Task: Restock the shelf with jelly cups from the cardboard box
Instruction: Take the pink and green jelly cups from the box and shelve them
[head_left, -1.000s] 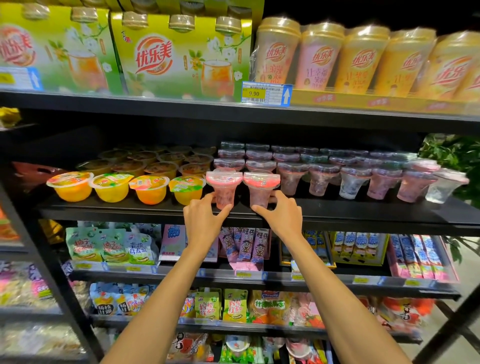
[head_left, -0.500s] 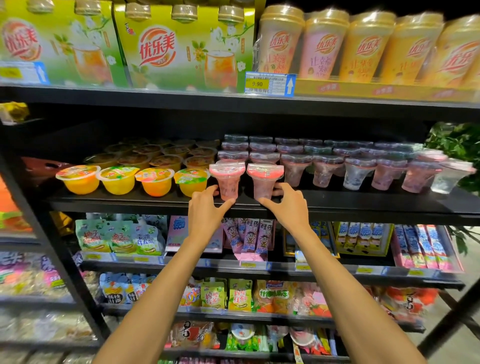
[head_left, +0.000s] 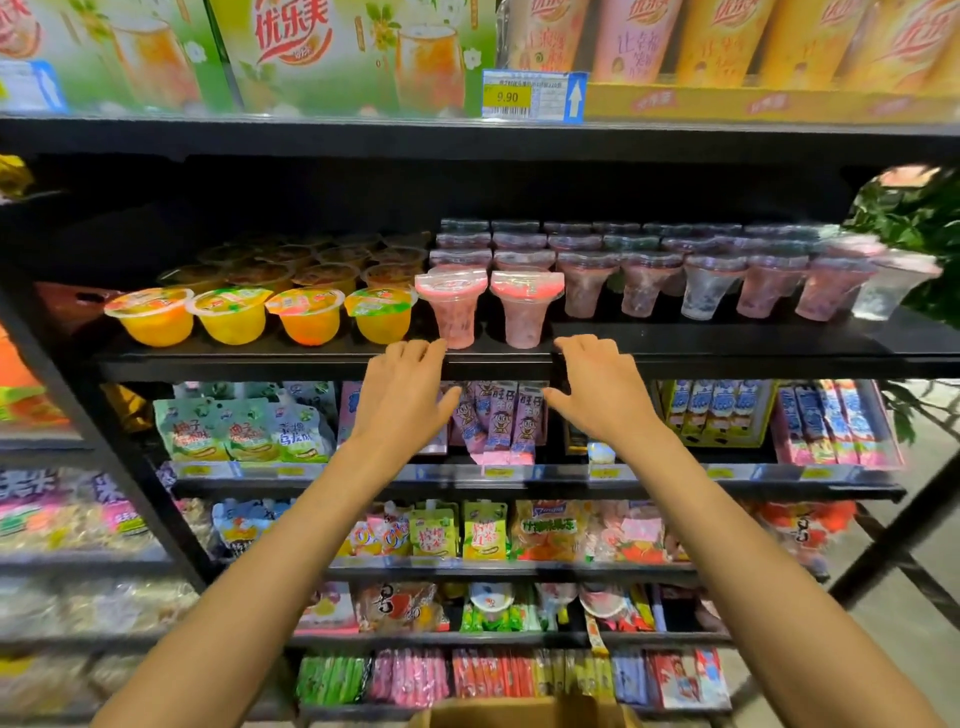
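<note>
Black store racking fills my view, and at the front edge of the shelf (head_left: 753, 356) two pink jelly cups stand side by side, the left cup (head_left: 453, 312) and the right cup (head_left: 525, 312). Both are upright on narrow feet with wide sealed lids on top, close together but not touching. My left hand (head_left: 402, 397) hangs just below and left of the left cup, fingers loose and holding nothing; its fingertips come so near the cup's foot that I cannot tell if they touch. My right hand (head_left: 597, 389) is likewise slack and empty, just below and right of the right cup and clearly apart from it. So the cups lie up and forward of both palms, between them. For more stock I judge I must go the other way: the cardboard box (head_left: 524, 716) shows only its top rim at the bottom of the view, low between my forearms, about as near one hand as the other. Counting the front row: four orange-yellow jelly bowls (head_left: 231, 317) on the left, my two pink cups, then six further cups (head_left: 649, 286) on the right, with blurred rows behind.
</note>
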